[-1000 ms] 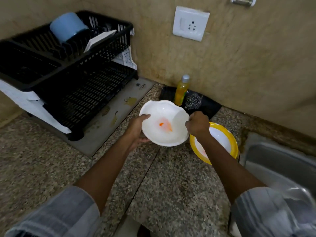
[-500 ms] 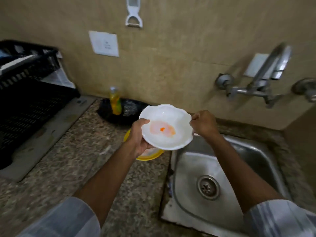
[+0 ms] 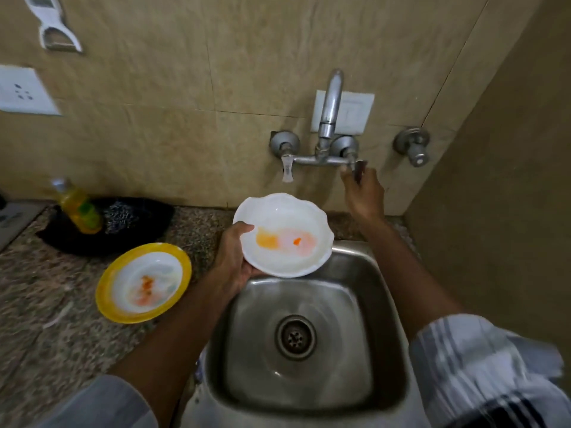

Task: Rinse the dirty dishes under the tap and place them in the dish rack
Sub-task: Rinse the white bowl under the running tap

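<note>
Left hand [image 3: 232,261] grips the bowl [image 3: 283,235] over the sink [image 3: 383,291], below and left of the spout [image 3: 332,100]; right hand [image 3: 363,193] pinches the tap handle [image 3: 358,169].

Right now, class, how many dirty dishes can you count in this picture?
2. The white bowl is held over the sink by the left hand; the yellow-rimmed plate sits on the counter. Others may lie out of frame.

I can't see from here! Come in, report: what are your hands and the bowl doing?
Left hand grips white bowl over sink. Right hand pinches tap handle. Bowl dirty, no water visible. Nothing blocking.
</note>
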